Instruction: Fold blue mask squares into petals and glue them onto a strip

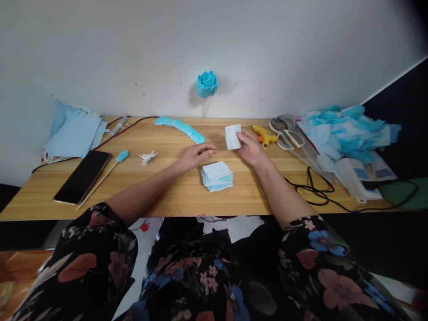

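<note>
My right hand pinches a pale blue-white square of mask fabric by its right edge, holding it above the table. My left hand rests just left of it, its fingers loosely stretched out and nothing in them. Between my forearms lies a stack of similar squares, mostly white on top with blue edges. Beyond my left hand, a curved row of overlapping bright blue pieces is laid on the wooden table.
A blue fabric flower on a stick leans at the wall. Leftward are face masks, a phone, a blue-tipped stick and a white scrap. Rightward are a yellow glue gun, scissors, black cable and blue scraps.
</note>
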The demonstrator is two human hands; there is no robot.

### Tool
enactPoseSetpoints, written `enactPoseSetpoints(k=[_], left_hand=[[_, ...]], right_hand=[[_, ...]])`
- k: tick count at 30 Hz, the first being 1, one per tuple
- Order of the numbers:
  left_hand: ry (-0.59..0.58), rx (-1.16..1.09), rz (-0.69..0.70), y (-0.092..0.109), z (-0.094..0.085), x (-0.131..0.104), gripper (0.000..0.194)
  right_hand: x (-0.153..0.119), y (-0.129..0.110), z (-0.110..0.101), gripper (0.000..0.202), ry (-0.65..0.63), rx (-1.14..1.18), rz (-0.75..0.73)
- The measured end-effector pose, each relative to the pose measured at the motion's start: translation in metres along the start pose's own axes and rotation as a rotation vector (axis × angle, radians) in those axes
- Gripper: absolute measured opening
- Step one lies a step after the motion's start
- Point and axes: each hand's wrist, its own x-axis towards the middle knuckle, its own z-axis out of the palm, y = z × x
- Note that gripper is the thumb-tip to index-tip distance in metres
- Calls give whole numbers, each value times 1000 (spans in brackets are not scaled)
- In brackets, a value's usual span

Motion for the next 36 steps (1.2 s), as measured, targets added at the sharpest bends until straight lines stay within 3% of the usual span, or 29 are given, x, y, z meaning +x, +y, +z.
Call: enactPoseSetpoints(k=[17, 22, 25, 27, 29, 32, 34, 36], left_hand=[[13, -35, 22, -4, 2, 2, 43], [83, -8, 96, -9, -1, 4, 51], [227, 112, 221, 6, -3, -2, 47], [227, 251, 357, 33, 3, -19, 40], [18, 295, 483, 65, 20, -48, 28], [-522, 262, 507, 97, 66, -102, 24], [-838, 203, 435, 91, 102, -128, 27], [-1001, 176, 282, 70, 130, -136, 21]], right_hand=[[6, 7, -8, 53, 35, -33, -36], [10, 10, -12, 50, -3, -50, -54], [11, 10, -13, 49, -4, -53, -54], [11, 10, -12, 47, 1, -49, -54], [11, 10, -12, 43, -7, -38, -54], [11, 11, -11, 42, -23, 4, -56], [10, 11, -10, 44, -27, 40, -57], [8, 9, -9, 46, -33, 71, -50]])
